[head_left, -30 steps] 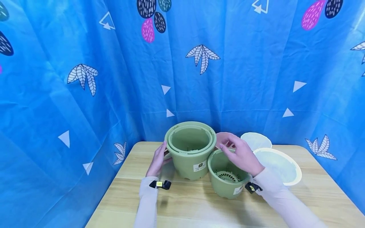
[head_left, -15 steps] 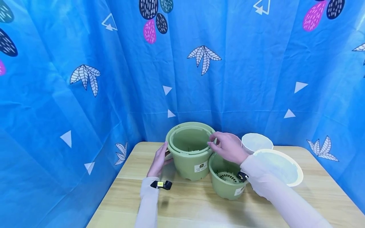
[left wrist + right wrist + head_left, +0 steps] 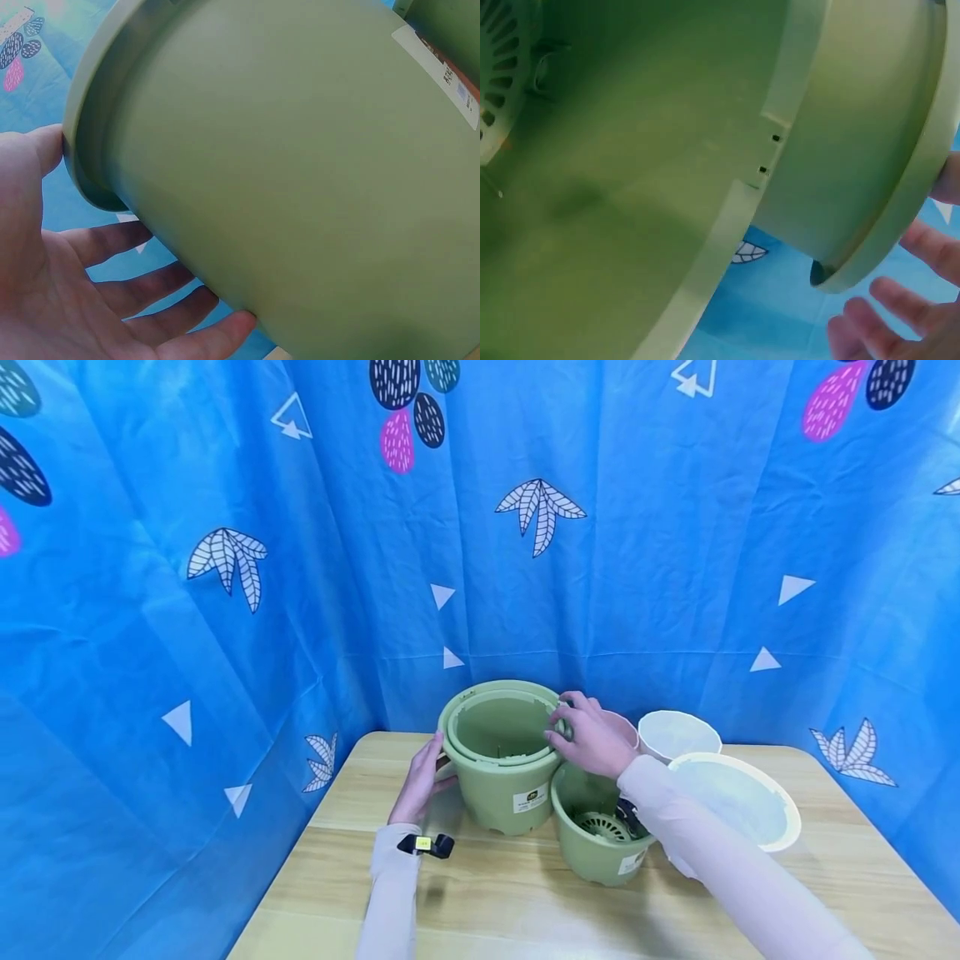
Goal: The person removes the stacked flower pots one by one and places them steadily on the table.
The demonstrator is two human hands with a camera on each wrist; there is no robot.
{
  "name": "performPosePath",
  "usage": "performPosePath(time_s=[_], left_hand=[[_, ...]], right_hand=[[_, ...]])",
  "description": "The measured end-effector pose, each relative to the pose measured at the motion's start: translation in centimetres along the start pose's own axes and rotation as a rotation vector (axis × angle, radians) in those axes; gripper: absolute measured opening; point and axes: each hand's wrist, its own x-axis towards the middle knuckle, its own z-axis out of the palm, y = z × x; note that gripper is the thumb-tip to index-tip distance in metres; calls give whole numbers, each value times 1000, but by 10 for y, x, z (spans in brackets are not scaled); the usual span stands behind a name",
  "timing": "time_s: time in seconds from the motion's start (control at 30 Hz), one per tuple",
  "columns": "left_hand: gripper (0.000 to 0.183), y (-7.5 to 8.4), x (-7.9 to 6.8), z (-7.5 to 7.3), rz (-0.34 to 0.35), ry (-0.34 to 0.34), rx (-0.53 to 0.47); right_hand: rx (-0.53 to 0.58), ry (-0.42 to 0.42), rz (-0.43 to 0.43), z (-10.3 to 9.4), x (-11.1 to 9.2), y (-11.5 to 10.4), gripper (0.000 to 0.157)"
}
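Note:
Two green plastic flowerpots stand nested on the table, a smaller inner pot inside a large outer pot with a white label. My left hand is at the outer pot's left side. In the left wrist view its thumb rests against the rim and its spread fingertips touch the wall below. My right hand pinches the nested pots' right rim between thumb and fingers; which rim it holds, I cannot tell. A separate green pot with a slotted bottom stands below my right forearm.
Behind my right hand is a pink pot. To its right stand a white pot and a wide pale pot with a cream rim. Blue patterned curtain hangs along the back and left of the wooden table.
My right hand has moved left from above the separate green pot to the nested pots' right rim and taken hold there. My left hand keeps its place on the outer pot.

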Motion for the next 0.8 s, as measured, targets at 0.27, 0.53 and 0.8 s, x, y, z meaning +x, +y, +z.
performPosePath(time_s=[0.27, 0.53, 0.8], left_hand=[[70, 1, 0, -1, 8, -10, 7], [70, 0, 1, 0, 8, -4, 5], [71, -1, 2, -1, 2, 0, 12]], right_hand=[[-109, -176, 90, -5, 4, 4, 41], [-151, -345, 82, -8, 6, 10, 68], [-162, -380, 85, -11, 6, 8, 70]])
